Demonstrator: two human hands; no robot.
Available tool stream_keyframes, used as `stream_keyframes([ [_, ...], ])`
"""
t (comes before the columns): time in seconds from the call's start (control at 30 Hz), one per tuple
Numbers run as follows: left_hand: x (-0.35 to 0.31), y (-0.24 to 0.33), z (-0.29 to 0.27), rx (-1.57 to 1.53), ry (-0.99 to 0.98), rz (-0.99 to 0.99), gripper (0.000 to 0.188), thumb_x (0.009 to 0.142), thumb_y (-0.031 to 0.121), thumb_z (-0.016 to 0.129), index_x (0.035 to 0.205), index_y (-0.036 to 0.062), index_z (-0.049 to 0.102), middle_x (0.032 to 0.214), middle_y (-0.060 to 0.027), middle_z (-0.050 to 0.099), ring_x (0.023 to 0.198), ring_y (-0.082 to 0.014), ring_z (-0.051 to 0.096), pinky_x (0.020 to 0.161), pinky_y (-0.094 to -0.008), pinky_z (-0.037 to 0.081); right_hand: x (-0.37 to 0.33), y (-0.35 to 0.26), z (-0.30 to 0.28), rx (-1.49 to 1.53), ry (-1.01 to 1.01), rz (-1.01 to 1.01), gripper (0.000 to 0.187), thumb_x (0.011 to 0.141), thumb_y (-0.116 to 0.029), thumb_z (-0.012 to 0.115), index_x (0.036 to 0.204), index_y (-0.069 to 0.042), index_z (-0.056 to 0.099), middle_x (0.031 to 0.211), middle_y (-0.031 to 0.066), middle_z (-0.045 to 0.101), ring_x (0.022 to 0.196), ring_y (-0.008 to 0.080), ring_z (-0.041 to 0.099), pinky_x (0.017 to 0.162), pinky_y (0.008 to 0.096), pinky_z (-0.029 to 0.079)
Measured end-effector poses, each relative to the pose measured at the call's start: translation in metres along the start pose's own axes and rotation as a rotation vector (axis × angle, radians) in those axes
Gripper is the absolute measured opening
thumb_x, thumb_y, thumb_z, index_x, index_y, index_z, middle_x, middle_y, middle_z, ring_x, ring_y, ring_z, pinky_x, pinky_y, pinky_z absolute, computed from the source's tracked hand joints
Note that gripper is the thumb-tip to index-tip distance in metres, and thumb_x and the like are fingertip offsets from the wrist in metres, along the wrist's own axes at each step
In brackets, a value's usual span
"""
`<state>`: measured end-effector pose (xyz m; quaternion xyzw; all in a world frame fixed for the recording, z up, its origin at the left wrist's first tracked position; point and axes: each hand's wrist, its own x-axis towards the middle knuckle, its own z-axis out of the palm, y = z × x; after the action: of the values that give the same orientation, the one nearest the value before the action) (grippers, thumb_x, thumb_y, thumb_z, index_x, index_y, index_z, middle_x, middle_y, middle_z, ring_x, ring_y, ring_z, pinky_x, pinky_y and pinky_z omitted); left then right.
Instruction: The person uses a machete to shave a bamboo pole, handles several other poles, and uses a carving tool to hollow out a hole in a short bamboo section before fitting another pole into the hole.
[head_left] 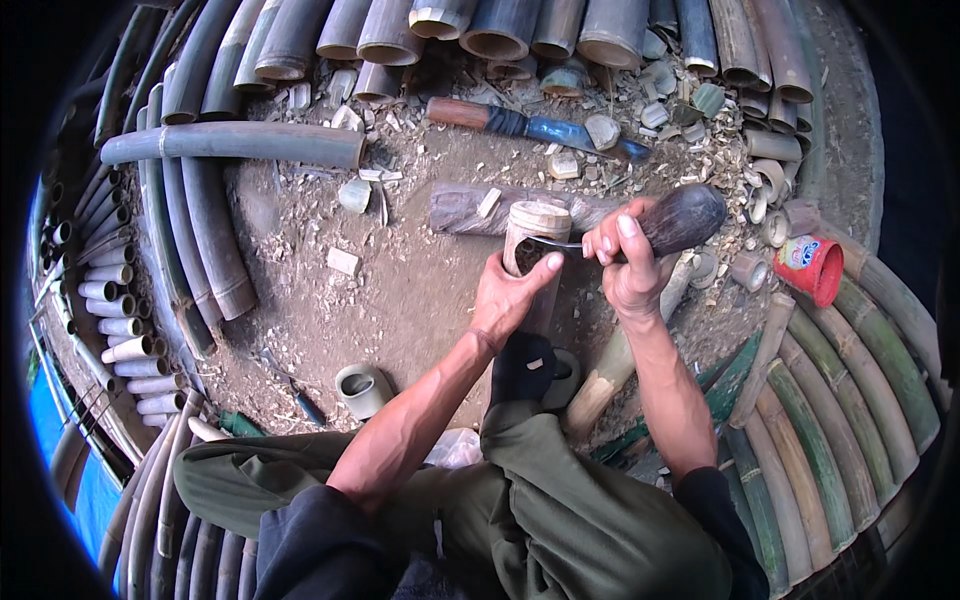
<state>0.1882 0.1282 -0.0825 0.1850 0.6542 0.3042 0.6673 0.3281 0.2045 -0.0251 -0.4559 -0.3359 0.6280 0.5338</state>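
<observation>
Gripping an upright bamboo tube (536, 232), the left hand (510, 292); at three o'clock, the right hand (625, 265) clenches a dark-handled curved knife (672, 222).

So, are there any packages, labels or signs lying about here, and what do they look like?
Red printed plastic cup: lying on its side on the ground at the right, past the right hand, beside cut bamboo rings; round, red with a white and blue label.
No signs or screens show.
</observation>
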Motion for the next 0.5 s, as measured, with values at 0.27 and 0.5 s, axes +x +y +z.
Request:
stream_keyframes([
  [0.27,0.002,0.005,-0.003,0.020,0.048,-0.132,0.083,0.073,0.057,0.079,0.115,-0.0125,0.057,0.102,-0.0171,0.067,0.091,-0.0199,0.064,0.079,-0.0325,0.053,0.030,0.004,-0.001,0.044,0.012,0.315,0.016,0.087,-0.015,0.062,0.089,-0.009,0.048,0.060,0.0004,0.044,0.048,0.0107,0.042,0.051,0.0320,0.042],
  [0.5,-0.044,0.043,-0.093,0.673,-0.152,0.026,0.076,0.074,0.041,0.081,0.124,-0.0095,0.054,0.119,-0.0267,0.062,0.110,-0.0366,0.061,0.095,-0.0437,0.048,-0.003,-0.050,0.036,0.074,-0.225,0.242,0.010,0.086,-0.005,0.058,0.093,-0.009,0.052,0.069,-0.0013,0.046,0.055,0.0089,0.044,0.053,0.0306,0.042],
])
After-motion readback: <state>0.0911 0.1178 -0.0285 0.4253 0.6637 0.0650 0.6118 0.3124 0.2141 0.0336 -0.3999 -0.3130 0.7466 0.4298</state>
